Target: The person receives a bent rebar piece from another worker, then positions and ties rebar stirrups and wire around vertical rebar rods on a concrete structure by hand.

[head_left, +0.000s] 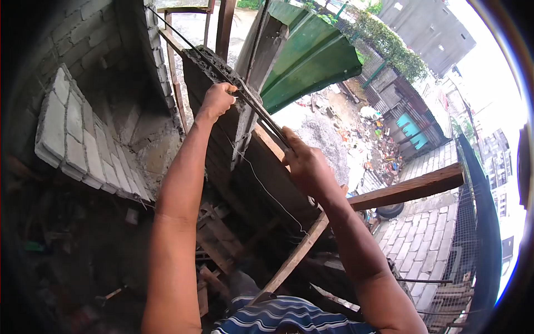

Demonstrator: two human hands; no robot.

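Observation:
A long dark steel rod [185, 40] slants from the upper left down toward the middle, over the top of a rough concrete wall [196, 54]. My left hand [218, 101] is closed at the rod, thumb and fingers pinched together beside the concrete post [245, 125]. Farther down the same rod, my right hand [307, 165] is wrapped around its lower end, with the index finger lying along it. A thin wire [261, 183] hangs loosely below, between my two forearms. Its upper end near the post is hard to make out.
A wooden beam [409, 187] juts out at the right, and a timber strut [296, 253] slopes below my right hand. Bent green metal sheeting [311, 55] stands beyond the post. A tilted block wall piece [83, 131] is at left. Rubble [375, 142] covers the ground outside.

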